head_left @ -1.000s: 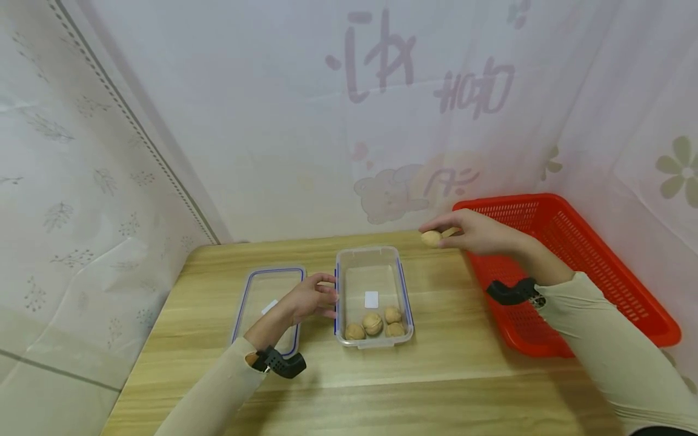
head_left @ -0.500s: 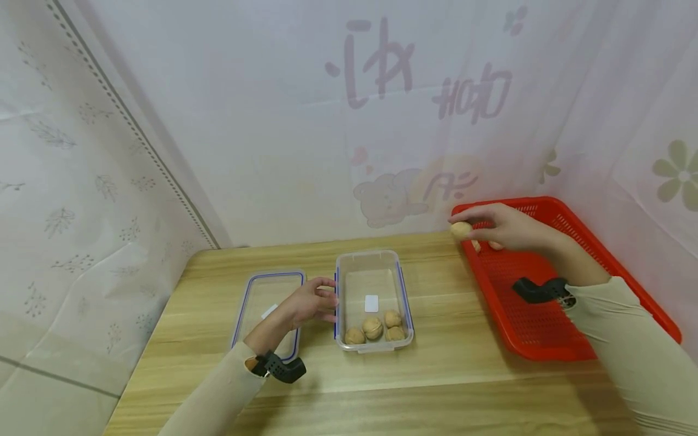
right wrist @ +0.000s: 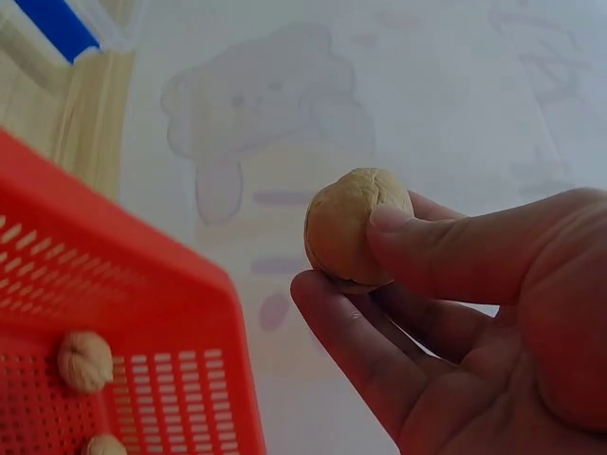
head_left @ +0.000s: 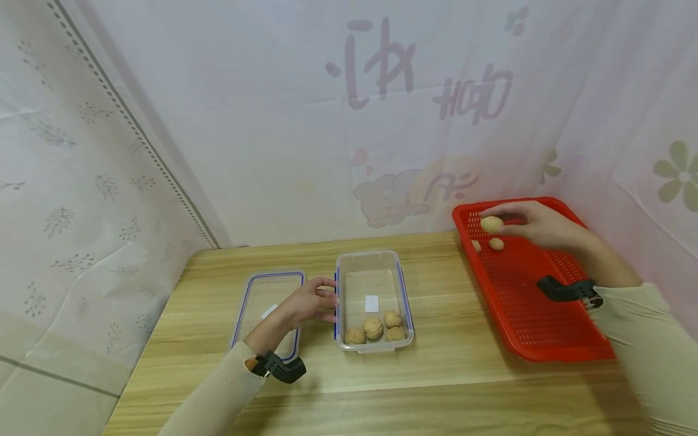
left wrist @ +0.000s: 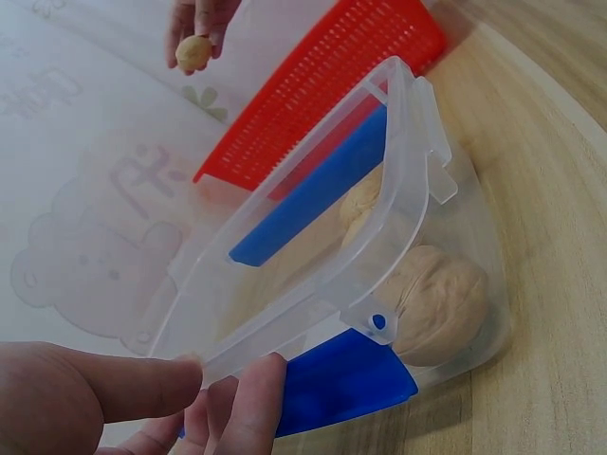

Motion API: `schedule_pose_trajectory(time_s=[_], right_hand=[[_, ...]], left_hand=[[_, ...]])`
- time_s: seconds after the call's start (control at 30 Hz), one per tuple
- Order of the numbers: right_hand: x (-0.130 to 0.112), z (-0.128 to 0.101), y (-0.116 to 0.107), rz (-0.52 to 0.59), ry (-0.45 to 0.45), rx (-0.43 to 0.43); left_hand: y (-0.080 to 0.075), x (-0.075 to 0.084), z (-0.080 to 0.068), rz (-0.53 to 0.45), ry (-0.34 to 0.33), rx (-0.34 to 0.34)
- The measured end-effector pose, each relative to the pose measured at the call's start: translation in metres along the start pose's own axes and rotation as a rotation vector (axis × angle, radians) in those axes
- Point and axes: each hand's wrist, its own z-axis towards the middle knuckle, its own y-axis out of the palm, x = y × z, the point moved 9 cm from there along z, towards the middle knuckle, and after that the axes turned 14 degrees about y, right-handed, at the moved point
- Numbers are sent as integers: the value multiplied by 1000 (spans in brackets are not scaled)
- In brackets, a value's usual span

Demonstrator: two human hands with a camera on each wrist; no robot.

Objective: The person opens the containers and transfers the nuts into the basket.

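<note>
Between thumb and fingers, my right hand (head_left: 545, 224) pinches a walnut (right wrist: 356, 227), held above the far left part of the red plastic basket (head_left: 504, 327). Two more walnuts lie inside this basket, one of them a small walnut (head_left: 496, 243) below the hand. A clear food storage box (head_left: 371, 275) with blue clips stands in the middle of the table, lidless. Several walnuts (head_left: 373, 327) rest at its near end. On the box's left side, my left hand (left wrist: 142, 398) pinches the rim by the blue clip with thumb and fingers.
Left of the box, the clear lid (head_left: 272, 276) with a blue seal lies flat on the wooden table (head_left: 382, 393), partly behind the left hand. A patterned curtain (head_left: 272, 151) hangs along the table's back and sides.
My right hand has moved right with the walnut, from over the table to above the basket, uncovering walnuts inside it. My left hand and the box have stayed in place.
</note>
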Motion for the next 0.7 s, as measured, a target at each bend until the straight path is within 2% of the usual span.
schedule_pose_trajectory(time_s=[0.3,0.47,0.7], right_hand=[[30,3,-9,8,47,36],[46,8,-8,7,97,26],[69,15,-2,90,156,-24]], left_hand=[[0,-1,-1,-3,-5,2],[0,-1,-1,-7,-5,-1],[1,-2,-1,-21,-9,-6]])
